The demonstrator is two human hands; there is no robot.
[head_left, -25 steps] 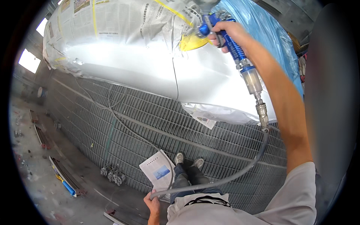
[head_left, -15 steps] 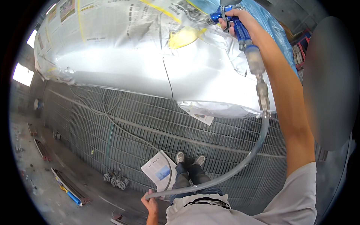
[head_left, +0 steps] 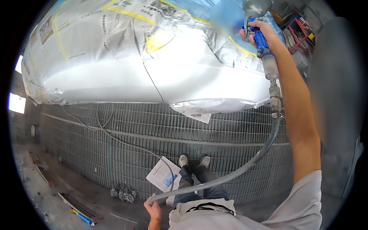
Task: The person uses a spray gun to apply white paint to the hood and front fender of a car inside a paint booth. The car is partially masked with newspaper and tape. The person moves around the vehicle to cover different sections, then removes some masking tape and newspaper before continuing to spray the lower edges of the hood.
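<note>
My right hand point(head_left: 267, 33) grips a blue spray gun point(head_left: 260, 40) with its fingers around the handle and trigger. A grey cup point(head_left: 257, 6) sits on top of the gun. Below the handle hang a cloudy clear filter point(head_left: 270, 66) and a metal hose coupling point(head_left: 275, 97). From there a grey air hose point(head_left: 234, 177) curves down to my left hand point(head_left: 153, 207), which is closed around it at waist height. In front of me lies a glossy white car body panel point(head_left: 115, 82), its far part masked with newspaper point(head_left: 84, 30) and yellow tape point(head_left: 132, 16).
I stand on a metal floor grating point(head_left: 130, 161). The thinner run of hose point(head_left: 134, 143) trails across it. A printed sheet point(head_left: 161, 174) lies beside my shoes point(head_left: 194, 160). Metal fittings point(head_left: 123, 194) and a blue-handled tool point(head_left: 85, 219) are at lower left; a red rack point(head_left: 297, 34) stands far right.
My right hand and the spray gun have moved right along the panel and a little lower in view. The panel appears shifted left and down. My left hand keeps its hold on the hose.
</note>
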